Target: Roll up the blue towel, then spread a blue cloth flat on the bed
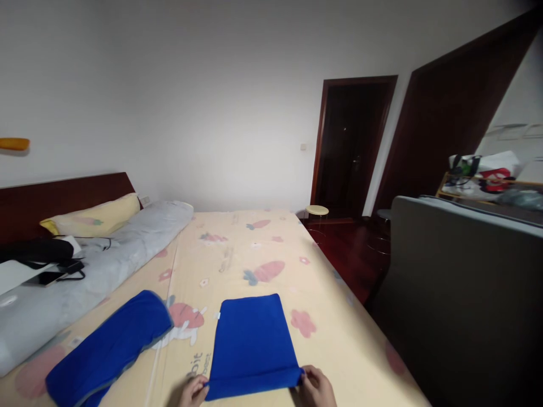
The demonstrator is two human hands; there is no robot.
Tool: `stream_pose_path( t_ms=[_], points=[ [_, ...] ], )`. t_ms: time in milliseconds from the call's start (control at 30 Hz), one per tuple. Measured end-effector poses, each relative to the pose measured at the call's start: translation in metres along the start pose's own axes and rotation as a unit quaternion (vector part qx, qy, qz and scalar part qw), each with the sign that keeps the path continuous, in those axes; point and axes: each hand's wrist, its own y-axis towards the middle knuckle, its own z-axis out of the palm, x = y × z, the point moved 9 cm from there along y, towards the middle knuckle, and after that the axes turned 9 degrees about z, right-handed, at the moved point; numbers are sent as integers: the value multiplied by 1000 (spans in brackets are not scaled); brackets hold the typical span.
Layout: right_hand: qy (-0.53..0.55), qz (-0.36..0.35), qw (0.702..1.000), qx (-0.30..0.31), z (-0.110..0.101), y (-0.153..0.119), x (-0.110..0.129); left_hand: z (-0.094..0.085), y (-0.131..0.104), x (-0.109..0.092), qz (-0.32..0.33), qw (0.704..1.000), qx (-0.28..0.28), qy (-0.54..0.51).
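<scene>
On the bed, a blue cloth lay rolled at your left. Your left hand and right hand each pinched shut on a near corner of the folded blue towel; its fold looked nearly finished, not yet rolled.

Ahead of you a patterned bedsheet covers the bed, with a second blue cloth lying at its left side. A grey rolled duvet runs toward a yellow pillow against the dark headboard. A small round stool stands near the doorway.
</scene>
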Motion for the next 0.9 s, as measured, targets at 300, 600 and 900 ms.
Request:
stream_pose_path(
  t_ms=[300, 600, 900],
  points=[
    [-328, -118, 935, -70, 6, 8, 16, 10, 14, -6, 99, 954, -23, 283],
    [-453, -300, 824, -158, 16, -4, -9, 28, -6, -34, 72, 854, -6, 515],
    [-474, -298, 811, -169, 28, -4, 3, 47, -8, -56, 38, 829, 54, 555]
  ],
)
